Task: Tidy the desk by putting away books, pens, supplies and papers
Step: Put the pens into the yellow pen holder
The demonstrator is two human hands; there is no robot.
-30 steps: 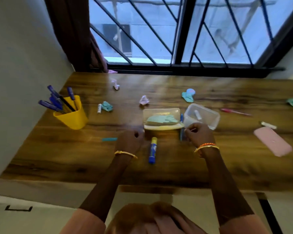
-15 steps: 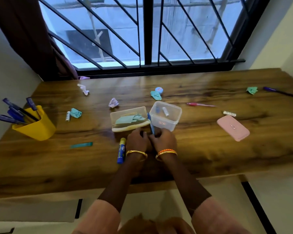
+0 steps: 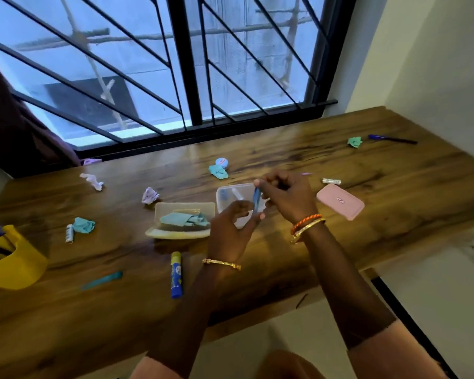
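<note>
Both our hands, left [image 3: 231, 228] and right [image 3: 285, 196], pinch one blue pen [image 3: 256, 199] above the clear box [image 3: 225, 196] at twelve o'clock on the desk [image 3: 367, 242].

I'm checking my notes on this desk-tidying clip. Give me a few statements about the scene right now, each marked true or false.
1. Both hands, left hand and right hand, hold a small blue item above the clear container. True.
2. The glue stick stands upright in the yellow pen holder. False: it lies flat on the desk.
3. The pink case lies to the right of the hands. True.
4. The shallow tray holds pens. False: it holds teal paper scraps.
</note>
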